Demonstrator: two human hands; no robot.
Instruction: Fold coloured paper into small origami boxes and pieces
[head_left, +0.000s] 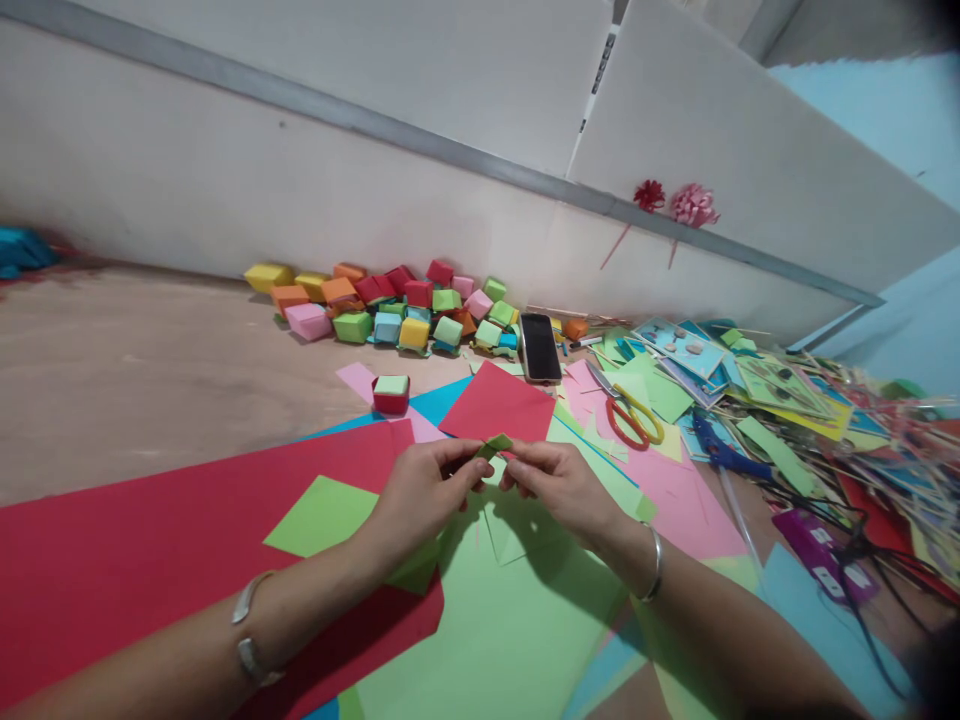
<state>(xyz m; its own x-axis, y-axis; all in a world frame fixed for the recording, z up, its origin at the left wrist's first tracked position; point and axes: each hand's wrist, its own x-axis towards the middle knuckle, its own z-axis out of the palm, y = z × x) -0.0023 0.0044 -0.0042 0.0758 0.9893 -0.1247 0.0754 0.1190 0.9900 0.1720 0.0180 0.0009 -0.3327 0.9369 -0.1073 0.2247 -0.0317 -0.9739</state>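
My left hand [424, 492] and my right hand [559, 485] meet above the floor, both pinching a small folded piece of green paper [493, 446] between their fingertips. Each wrist wears a silver bangle. Under the hands lie a large light green sheet [510, 610], a big red sheet [135, 560] and a smaller green square [322, 515]. A red square of paper [499, 405] lies just beyond the hands. A small red box with a green lid [391, 393] stands to the left of it.
A heap of several coloured paper boxes [397, 305] sits against the white wall. A black phone [540, 347] lies beside it. Scissors with red and yellow handles [634, 417], a blue tool [724, 455] and scattered paper and cards [787, 390] cover the right side.
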